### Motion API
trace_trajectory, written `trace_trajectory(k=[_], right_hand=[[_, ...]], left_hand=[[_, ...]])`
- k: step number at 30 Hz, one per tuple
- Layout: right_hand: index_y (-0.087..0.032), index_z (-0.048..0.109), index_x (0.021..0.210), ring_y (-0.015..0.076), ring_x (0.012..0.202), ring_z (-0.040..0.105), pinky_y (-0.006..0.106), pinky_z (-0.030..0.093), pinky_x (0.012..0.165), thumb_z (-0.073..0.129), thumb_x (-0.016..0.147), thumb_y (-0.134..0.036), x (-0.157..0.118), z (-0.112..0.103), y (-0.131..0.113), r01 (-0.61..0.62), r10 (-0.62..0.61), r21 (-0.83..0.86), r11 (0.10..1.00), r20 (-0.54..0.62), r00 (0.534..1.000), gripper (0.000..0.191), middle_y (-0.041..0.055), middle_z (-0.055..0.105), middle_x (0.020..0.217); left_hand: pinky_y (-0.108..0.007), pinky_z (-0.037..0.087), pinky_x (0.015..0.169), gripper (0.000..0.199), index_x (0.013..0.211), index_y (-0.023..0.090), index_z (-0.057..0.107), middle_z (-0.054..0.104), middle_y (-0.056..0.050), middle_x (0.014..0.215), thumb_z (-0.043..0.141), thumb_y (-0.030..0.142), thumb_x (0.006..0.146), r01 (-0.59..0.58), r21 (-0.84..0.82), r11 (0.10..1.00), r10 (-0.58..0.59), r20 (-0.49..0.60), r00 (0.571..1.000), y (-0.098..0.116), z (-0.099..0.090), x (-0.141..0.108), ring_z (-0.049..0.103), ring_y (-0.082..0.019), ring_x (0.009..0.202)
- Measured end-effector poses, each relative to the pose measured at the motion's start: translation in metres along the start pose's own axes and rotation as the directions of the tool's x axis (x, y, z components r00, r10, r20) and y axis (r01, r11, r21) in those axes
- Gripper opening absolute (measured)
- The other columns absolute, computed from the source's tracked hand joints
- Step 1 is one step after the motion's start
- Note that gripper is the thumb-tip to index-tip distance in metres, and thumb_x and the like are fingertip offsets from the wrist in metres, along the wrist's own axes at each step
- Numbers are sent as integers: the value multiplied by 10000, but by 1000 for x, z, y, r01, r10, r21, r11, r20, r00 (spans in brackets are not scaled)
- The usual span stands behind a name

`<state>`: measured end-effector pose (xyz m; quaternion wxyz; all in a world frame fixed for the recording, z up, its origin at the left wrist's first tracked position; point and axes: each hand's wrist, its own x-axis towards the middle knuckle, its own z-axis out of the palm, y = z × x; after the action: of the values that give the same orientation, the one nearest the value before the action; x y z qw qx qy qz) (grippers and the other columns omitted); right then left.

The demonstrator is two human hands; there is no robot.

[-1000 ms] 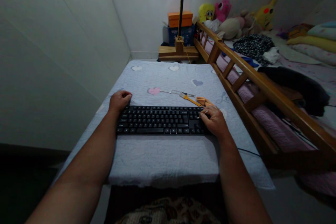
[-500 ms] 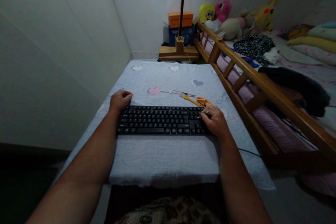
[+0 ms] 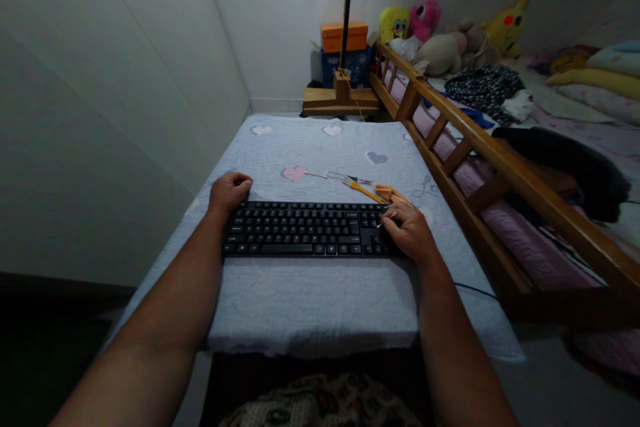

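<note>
Right hand: the right hand (image 3: 409, 227) is over the number-pad end, thumb and fingers pinched together on a thin white swab (image 3: 379, 225).
Left hand: the left hand (image 3: 229, 191) is curled at the far left corner; whether its fingers clamp the edge, I cannot tell.
Keyboard: the black keyboard (image 3: 295, 230) lies flat between both hands, its long side across the counter (image 3: 310, 293).
Cloth: a pale cloth (image 3: 300, 147) printed with hearts covers the counter.
Beyond the keys: a yellow-handled brush (image 3: 367, 192) lies aslant, with a thin metal tool (image 3: 316, 175) near its bristles and a crumpled orange cloth (image 3: 386, 192) just beside its handle, near the right hand.
Cable: a dark cable (image 3: 475, 290) runs over the cloth, right of the right forearm.
Bedside: a wooden rail (image 3: 460, 117) borders the bed, where plush toys (image 3: 440, 53) sit.
</note>
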<state>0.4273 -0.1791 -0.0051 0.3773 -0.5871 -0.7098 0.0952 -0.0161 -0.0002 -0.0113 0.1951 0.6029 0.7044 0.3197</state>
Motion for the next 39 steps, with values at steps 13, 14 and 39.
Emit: trace_trajectory(k=[13, 14, 39], right_hand=[[-290, 684, 730, 308, 952, 746, 485, 588, 993, 654, 915, -250, -2, -8, 6, -42, 41, -24, 999, -23, 999, 192, 60, 793, 868], [-289, 685, 731, 311, 961, 748, 490, 584, 998, 654, 916, -253, -2, -7, 6, -44, 44, -23, 999, -24, 999, 191, 62, 793, 872], [-276, 676, 734, 312, 953, 740, 484, 548, 988, 634, 915, -261, -2, -11, 4, -71, 71, -32, 997, -3, 997, 186, 70, 781, 873]], left_hand=[[-364, 598, 919, 144, 805, 253, 764, 817, -61, 876, 683, 356, 746, 10, -2, 1000, -10, 7, 1000, 1, 0, 0, 752, -290, 941], [-365, 596, 928, 151, 810, 250, 766, 819, -64, 890, 683, 360, 749, 5, 0, 1000, -5, 8, 1000, 0, 0, 0, 752, -289, 945], [-356, 592, 956, 196, 847, 234, 783, 828, -63, 930, 672, 371, 763, -10, 15, 1000, 10, 2, 1000, -5, 2, 2, 762, -281, 964]])
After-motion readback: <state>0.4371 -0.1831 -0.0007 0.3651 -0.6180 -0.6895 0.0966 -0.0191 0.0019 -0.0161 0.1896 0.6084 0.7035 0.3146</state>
